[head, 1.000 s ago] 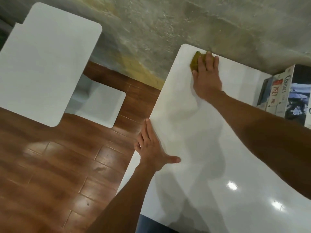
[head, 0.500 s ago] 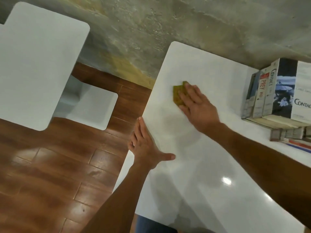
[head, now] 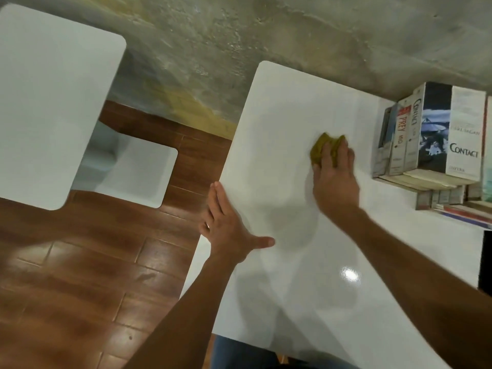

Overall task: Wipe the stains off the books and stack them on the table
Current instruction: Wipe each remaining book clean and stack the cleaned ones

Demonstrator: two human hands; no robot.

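My right hand [head: 336, 177] lies flat on an olive-green cloth [head: 321, 147] and presses it onto the white table [head: 279, 115], just left of the books. A stack of books [head: 436, 134] stands at the table's right side, the "Contact" cover on top, with more books [head: 458, 206] lying beside it nearer me. My left hand [head: 229, 230] rests flat on the table's left edge, fingers straight and thumb spread out.
A second white table [head: 48, 102] stands to the left, its white base [head: 135, 174] on the brown wooden floor [head: 80, 275]. A rough grey wall [head: 292, 35] runs along the far side. A dark object [head: 486, 259] shows at the right edge.
My right hand has swept the cloth from the table's far left corner back across the surface and now to the right, close to the books. My left hand has stayed on the table edge.
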